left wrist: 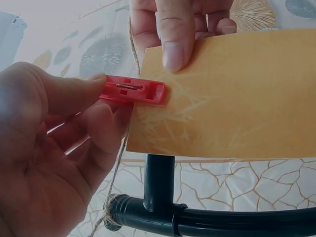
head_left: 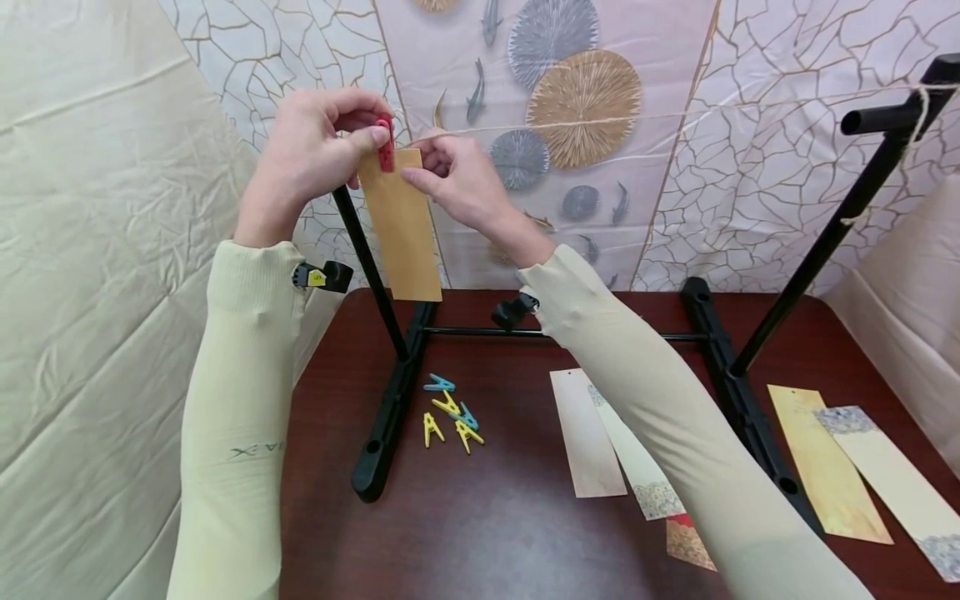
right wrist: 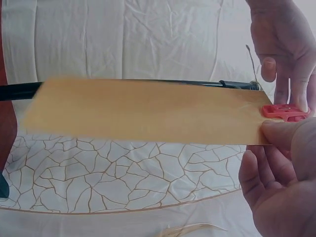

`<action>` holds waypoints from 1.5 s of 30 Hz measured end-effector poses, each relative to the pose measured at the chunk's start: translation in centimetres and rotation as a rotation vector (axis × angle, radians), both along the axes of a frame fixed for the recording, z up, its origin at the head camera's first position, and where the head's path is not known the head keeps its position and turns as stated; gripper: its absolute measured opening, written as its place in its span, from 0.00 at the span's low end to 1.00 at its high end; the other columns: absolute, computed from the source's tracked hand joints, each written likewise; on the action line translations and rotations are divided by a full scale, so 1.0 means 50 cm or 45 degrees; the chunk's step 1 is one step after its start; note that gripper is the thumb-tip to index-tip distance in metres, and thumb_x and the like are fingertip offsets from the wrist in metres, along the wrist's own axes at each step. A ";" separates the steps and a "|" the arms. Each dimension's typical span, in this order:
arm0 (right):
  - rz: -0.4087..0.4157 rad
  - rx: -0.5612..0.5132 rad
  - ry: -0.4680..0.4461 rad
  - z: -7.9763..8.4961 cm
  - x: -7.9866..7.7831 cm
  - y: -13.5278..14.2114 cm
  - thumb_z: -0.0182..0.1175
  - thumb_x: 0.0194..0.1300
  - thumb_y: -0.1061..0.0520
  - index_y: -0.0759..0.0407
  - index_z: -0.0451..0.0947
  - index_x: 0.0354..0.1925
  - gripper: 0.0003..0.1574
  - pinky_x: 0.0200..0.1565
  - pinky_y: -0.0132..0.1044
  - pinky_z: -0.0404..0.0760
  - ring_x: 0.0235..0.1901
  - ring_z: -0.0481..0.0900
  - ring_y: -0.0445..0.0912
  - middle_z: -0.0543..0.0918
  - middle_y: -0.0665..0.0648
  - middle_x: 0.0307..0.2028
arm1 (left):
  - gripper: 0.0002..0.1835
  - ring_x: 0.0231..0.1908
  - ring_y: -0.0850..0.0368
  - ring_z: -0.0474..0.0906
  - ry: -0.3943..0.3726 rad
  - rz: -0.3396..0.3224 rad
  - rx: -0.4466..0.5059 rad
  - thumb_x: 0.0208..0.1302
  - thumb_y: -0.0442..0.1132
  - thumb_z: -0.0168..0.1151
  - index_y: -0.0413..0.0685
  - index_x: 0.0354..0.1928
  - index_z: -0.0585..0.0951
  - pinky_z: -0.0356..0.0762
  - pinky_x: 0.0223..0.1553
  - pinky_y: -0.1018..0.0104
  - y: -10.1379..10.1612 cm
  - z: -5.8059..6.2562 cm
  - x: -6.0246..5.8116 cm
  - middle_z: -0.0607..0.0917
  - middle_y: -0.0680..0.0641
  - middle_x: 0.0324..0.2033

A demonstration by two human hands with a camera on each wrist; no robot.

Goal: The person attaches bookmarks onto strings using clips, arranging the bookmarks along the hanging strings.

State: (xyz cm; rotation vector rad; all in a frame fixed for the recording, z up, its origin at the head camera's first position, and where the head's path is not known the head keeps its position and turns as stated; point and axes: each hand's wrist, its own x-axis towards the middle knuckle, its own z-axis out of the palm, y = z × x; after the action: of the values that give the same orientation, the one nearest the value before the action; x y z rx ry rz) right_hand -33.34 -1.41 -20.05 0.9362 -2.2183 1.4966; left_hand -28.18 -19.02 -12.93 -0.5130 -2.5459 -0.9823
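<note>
Pegging now, I'd judge: my left grip [head_left: 318,146] pinches the red plastic clothespin [left wrist: 143,91], my right grip [head_left: 467,181], just beside, pinches the tan rectangular card [head_left: 405,233], next calling for gentle release.

Red clothespin [head_left: 386,150], 1; yellow clothespins [head_left: 431,425], 3; blue clothespins [head_left: 441,383], 2; tan card [head_left: 405,233], 1; other cards [head_left: 832,467], right, 5 visible; black stand [head_left: 825,250], 1.

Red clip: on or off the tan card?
On: the red clip overlaps the top of the tan card; the left hand pinches the clip.
</note>
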 end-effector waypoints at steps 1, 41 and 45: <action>-0.001 -0.007 -0.002 0.000 0.001 0.000 0.66 0.64 0.58 0.65 0.79 0.49 0.17 0.33 0.27 0.72 0.27 0.73 0.38 0.78 0.52 0.30 | 0.06 0.29 0.55 0.78 -0.003 -0.003 -0.005 0.69 0.39 0.60 0.50 0.44 0.83 0.75 0.21 0.71 0.000 -0.001 0.000 0.84 0.51 0.33; 0.092 -0.002 -0.131 -0.117 0.010 0.104 0.62 0.66 0.56 0.61 0.81 0.37 0.08 0.28 0.30 0.75 0.24 0.77 0.46 0.82 0.55 0.27 | 0.08 0.21 0.61 0.80 0.160 -0.067 0.406 0.69 0.38 0.58 0.50 0.44 0.85 0.77 0.31 0.68 -0.029 -0.027 0.015 0.87 0.54 0.30; 0.074 -0.001 -0.146 -0.138 0.017 0.125 0.62 0.66 0.56 0.62 0.81 0.38 0.09 0.27 0.29 0.74 0.23 0.76 0.42 0.83 0.53 0.28 | 0.08 0.27 0.60 0.83 0.192 -0.077 0.480 0.69 0.38 0.57 0.49 0.43 0.85 0.77 0.30 0.67 -0.031 -0.034 0.029 0.87 0.53 0.34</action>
State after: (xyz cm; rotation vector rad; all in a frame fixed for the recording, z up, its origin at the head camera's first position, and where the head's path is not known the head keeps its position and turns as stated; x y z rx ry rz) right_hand -32.47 4.86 -26.96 0.9440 -2.2878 1.6151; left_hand -26.71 -20.59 -14.63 -0.5311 -2.1531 -1.3519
